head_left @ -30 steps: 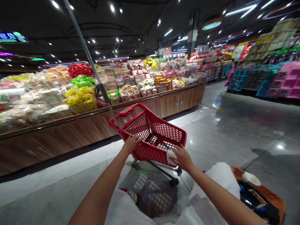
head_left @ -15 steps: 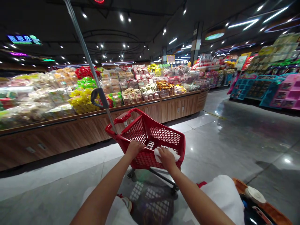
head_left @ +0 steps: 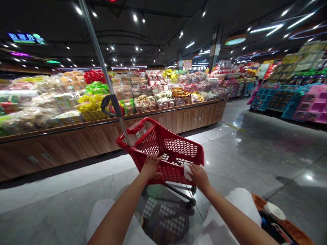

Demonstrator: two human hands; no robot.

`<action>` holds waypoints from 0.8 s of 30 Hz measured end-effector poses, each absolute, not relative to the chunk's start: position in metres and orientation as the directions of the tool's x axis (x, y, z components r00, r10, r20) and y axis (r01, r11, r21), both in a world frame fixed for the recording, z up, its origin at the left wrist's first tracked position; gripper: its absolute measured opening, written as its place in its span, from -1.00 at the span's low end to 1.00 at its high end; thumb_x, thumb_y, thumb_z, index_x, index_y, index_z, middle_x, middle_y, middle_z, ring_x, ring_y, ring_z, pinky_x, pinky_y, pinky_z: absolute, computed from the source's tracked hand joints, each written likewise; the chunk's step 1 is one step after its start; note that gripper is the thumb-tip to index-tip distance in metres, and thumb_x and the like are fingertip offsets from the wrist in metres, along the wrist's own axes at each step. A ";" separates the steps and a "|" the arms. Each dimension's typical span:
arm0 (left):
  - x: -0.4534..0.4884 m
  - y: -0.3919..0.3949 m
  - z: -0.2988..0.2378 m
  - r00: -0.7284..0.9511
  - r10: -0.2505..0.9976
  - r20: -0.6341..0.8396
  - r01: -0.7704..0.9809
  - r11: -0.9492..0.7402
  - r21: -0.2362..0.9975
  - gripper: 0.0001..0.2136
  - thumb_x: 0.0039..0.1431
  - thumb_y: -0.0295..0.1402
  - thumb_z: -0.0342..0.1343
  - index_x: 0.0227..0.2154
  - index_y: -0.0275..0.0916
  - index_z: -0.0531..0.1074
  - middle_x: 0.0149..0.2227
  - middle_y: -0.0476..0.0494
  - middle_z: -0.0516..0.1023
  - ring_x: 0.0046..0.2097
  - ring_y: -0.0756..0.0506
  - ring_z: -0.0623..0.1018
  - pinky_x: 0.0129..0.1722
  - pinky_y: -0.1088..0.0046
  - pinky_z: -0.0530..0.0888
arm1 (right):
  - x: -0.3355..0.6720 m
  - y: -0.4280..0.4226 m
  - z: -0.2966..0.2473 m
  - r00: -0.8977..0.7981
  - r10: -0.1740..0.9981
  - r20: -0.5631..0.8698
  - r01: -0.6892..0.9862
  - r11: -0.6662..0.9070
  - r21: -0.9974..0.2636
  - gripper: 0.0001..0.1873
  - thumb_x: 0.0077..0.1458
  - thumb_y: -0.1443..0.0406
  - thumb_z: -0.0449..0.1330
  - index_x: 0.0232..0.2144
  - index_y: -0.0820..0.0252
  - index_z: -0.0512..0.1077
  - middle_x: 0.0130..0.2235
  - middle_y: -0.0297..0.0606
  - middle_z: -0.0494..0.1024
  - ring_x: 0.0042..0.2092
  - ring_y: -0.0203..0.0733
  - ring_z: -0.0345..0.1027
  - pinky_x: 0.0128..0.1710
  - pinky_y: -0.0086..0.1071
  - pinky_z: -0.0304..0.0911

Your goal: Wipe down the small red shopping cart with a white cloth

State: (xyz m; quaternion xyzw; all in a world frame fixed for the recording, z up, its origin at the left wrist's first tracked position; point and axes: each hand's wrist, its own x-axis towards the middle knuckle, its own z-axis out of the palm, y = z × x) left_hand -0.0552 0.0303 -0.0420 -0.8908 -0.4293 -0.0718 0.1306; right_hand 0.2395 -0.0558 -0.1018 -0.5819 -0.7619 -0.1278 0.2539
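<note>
In front of me stands a small red plastic shopping cart (head_left: 171, 172) with latticed walls and dark wheels. A grey pole (head_left: 95, 44) with a dark looped handle (head_left: 111, 105) rises from its handle end. My left hand (head_left: 151, 166) lies on the near side wall by the rim, fingers spread, holding nothing. Toward the cart's right end, my right hand (head_left: 199, 175) grips a white cloth (head_left: 188, 172) against the near rim. Part of the cloth is hidden under its fingers. The cart's basket shows only its own lattice floor.
Beyond the cart runs a wood-panelled display counter (head_left: 163, 120) heaped with packaged snacks. Blue and pink racks (head_left: 270, 97) stand at the right. An orange-brown container (head_left: 293, 224) with a white-capped item sits low beside my right knee. Grey tiled floor (head_left: 242, 149) stretches to the right.
My right hand has slid right along the near rim with the white cloth, toward the corner. The left hand's fingers have spread out on the side wall.
</note>
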 end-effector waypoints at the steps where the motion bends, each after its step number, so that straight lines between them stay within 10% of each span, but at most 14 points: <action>1: -0.053 0.030 -0.043 0.610 0.753 0.245 0.792 -0.588 -0.165 -0.14 -0.11 0.03 0.27 0.25 -0.12 0.08 0.26 -0.33 0.14 0.25 -0.38 0.12 0.26 -0.05 -0.09 | 0.222 -0.048 -0.098 -0.198 0.823 0.532 0.950 0.294 -0.102 -0.64 0.18 0.32 0.11 0.04 0.17 0.36 -0.03 -0.07 0.48 -0.06 -0.07 0.35 -0.06 -0.24 0.25; 11: -0.057 0.025 -0.029 0.594 0.796 0.116 0.802 -0.575 -0.162 -0.37 0.05 -0.43 0.05 0.23 -0.27 0.09 0.26 -0.34 0.15 0.26 -0.33 0.12 0.26 -0.03 -0.05 | 0.114 -0.003 -0.063 -0.249 0.884 0.396 0.952 0.298 -0.068 -0.63 0.21 0.38 0.01 0.07 0.18 0.28 -0.10 -0.10 0.49 -0.16 -0.10 0.36 -0.25 -0.31 0.25; 24: -0.022 0.005 -0.035 0.546 0.830 0.110 0.837 -0.540 -0.081 -0.38 0.00 -0.46 -0.02 0.20 -0.30 0.14 0.22 -0.36 0.21 0.25 -0.37 0.11 0.26 -0.10 -0.11 | 0.167 -0.037 -0.074 -0.172 0.861 0.478 0.969 0.235 -0.074 -0.58 0.21 0.31 0.06 0.12 0.17 0.28 0.01 -0.06 0.45 -0.04 -0.05 0.29 -0.10 -0.24 0.16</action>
